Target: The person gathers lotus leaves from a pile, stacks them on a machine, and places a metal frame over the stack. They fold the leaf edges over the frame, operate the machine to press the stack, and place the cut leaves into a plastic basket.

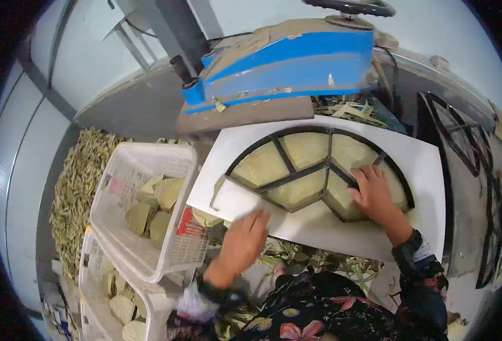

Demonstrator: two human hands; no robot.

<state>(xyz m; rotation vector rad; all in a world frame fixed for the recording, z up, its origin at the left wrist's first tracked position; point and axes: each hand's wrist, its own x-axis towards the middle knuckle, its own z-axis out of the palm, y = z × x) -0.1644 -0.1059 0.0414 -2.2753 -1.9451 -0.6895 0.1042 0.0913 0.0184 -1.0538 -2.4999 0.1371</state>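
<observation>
A black, fan-shaped cutting frame (295, 170) lies on a white board (427, 170). Bars divide it into several compartments, and pale green leaf pieces (305, 146) show inside them. My right hand (377, 196) is on the frame's right part, thumb and fingers closed about one of the inner bars. Near the board's front left edge is my left hand (242, 244), slightly blurred, with its fingers bent and close together. Whether it grips the board edge or anything else cannot be made out.
A blue machine (296, 62) with a black handwheel (353, 7) stands behind the board. At left, a white crate (126, 230) holds stacked cut leaves (161, 227), with another crate below. Leaf scraps (83, 199) heap beyond. More black frames (484, 193) lie at right.
</observation>
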